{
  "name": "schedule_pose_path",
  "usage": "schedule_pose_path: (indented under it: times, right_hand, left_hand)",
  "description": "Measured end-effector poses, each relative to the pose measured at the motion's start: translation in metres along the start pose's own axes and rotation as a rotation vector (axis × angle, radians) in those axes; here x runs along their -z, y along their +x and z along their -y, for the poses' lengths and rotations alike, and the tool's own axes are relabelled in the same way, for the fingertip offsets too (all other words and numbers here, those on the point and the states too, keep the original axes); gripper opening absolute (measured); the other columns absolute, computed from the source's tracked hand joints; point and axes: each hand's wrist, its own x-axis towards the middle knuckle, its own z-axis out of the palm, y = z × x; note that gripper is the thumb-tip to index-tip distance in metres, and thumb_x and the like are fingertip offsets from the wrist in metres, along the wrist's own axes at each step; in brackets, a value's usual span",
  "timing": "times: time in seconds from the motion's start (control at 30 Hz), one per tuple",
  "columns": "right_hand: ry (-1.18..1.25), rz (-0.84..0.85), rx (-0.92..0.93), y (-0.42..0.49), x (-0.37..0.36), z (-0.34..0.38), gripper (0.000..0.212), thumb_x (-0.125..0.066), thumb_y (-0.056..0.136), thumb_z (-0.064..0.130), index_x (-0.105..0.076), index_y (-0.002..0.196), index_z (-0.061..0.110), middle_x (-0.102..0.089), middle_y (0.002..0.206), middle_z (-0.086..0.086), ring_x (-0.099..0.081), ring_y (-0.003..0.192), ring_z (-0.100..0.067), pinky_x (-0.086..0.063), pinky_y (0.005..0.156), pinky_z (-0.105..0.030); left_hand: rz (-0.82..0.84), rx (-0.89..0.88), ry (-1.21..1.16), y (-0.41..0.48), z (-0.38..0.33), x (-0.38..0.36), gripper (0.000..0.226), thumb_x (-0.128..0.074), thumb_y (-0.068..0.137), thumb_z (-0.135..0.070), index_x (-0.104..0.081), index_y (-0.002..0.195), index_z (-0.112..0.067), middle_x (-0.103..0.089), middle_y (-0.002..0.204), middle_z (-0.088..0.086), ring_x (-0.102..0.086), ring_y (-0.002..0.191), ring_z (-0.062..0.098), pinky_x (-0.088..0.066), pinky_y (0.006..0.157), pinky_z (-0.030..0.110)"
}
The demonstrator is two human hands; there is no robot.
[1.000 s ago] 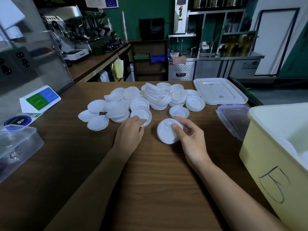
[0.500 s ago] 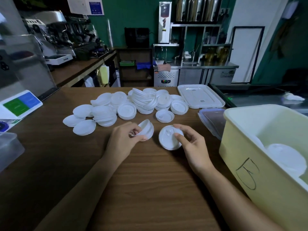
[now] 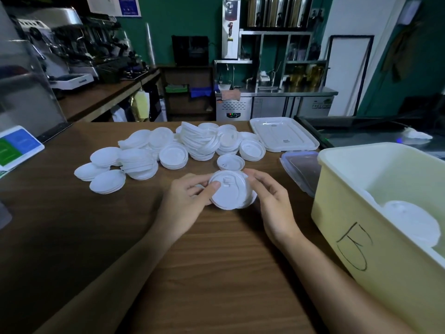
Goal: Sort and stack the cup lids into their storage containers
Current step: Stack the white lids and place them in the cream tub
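Note:
A small stack of white cup lids [image 3: 230, 192] sits between my two hands just above the wooden counter [image 3: 192, 273]. My left hand [image 3: 186, 201] grips its left edge, thumb on top. My right hand [image 3: 272, 196] holds its right edge with curled fingers. Behind them a spread of several loose and stacked white lids [image 3: 168, 150] covers the counter's far middle, with one single lid [image 3: 230, 162] nearest my hands. A pale yellow bin [image 3: 361, 225] with a black mark on its wall stands at the right and holds white lids [image 3: 409, 222].
A white container cover [image 3: 284, 135] lies at the far right of the counter, and a clear lidded box [image 3: 302, 171] sits beside the yellow bin. A blue and green card [image 3: 16, 145] rests at the left edge. Coffee machines and steel shelves stand behind.
My left hand brought its lid across onto the lid under my right hand. Both hands now hold the joined stack. The view has shifted slightly left and down.

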Motion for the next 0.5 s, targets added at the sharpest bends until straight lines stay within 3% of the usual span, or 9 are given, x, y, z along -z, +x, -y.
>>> schedule_pose_path:
  times: [0.1, 0.2, 0.27, 0.4, 0.5]
  right_hand:
    - [-0.004, 0.049, 0.007, -0.006, -0.003, 0.006, 0.022, -0.069, 0.100, 0.018, -0.075, 0.120, 0.015, -0.077, 0.120, 0.000, -0.068, 0.119, -0.014, -0.050, 0.110, -0.037]
    - [-0.022, 0.094, 0.026, -0.009, -0.005, 0.008, 0.026, -0.072, 0.097, 0.016, -0.074, 0.123, 0.018, -0.077, 0.122, 0.003, -0.069, 0.119, -0.009, -0.052, 0.105, -0.029]
    - [0.000, 0.105, 0.022, -0.008, -0.005, 0.007, 0.030, -0.071, 0.097, 0.012, -0.072, 0.127, 0.016, -0.077, 0.121, 0.003, -0.070, 0.117, -0.009, -0.053, 0.100, -0.025]
    - [0.017, 0.042, 0.045, -0.004, -0.003, 0.005, 0.035, -0.071, 0.097, 0.009, -0.070, 0.131, 0.012, -0.076, 0.124, -0.001, -0.070, 0.119, -0.013, -0.054, 0.104, -0.028]
    - [-0.004, -0.055, 0.097, -0.001, 0.004, 0.004, 0.029, -0.069, 0.098, 0.005, -0.073, 0.120, 0.023, -0.077, 0.121, 0.000, -0.070, 0.118, -0.014, -0.053, 0.103, -0.029]
  left_hand:
    - [-0.052, -0.015, 0.055, -0.001, 0.003, -0.004, 0.024, -0.077, 0.092, -0.013, -0.078, 0.115, -0.009, -0.072, 0.095, -0.003, -0.076, 0.084, 0.010, -0.062, 0.071, 0.024]
    - [-0.090, -0.067, 0.129, -0.002, 0.005, -0.005, 0.011, -0.082, 0.088, -0.018, -0.080, 0.094, -0.027, -0.076, 0.088, -0.008, -0.075, 0.075, 0.010, -0.065, 0.072, 0.034]
    - [-0.112, -0.111, 0.198, -0.002, 0.007, -0.005, 0.007, -0.084, 0.087, -0.023, -0.081, 0.091, -0.028, -0.075, 0.086, -0.007, -0.074, 0.073, 0.009, -0.063, 0.074, 0.033]
    - [-0.101, -0.342, 0.504, 0.001, 0.011, 0.005, 0.023, -0.078, 0.089, -0.035, -0.082, 0.105, -0.019, -0.071, 0.094, -0.009, -0.067, 0.084, 0.007, -0.050, 0.076, 0.015]
    - [0.045, -0.416, 0.782, 0.009, 0.018, 0.025, 0.024, -0.077, 0.091, -0.036, -0.079, 0.108, -0.019, -0.070, 0.104, -0.010, -0.064, 0.098, 0.010, -0.051, 0.084, 0.028]
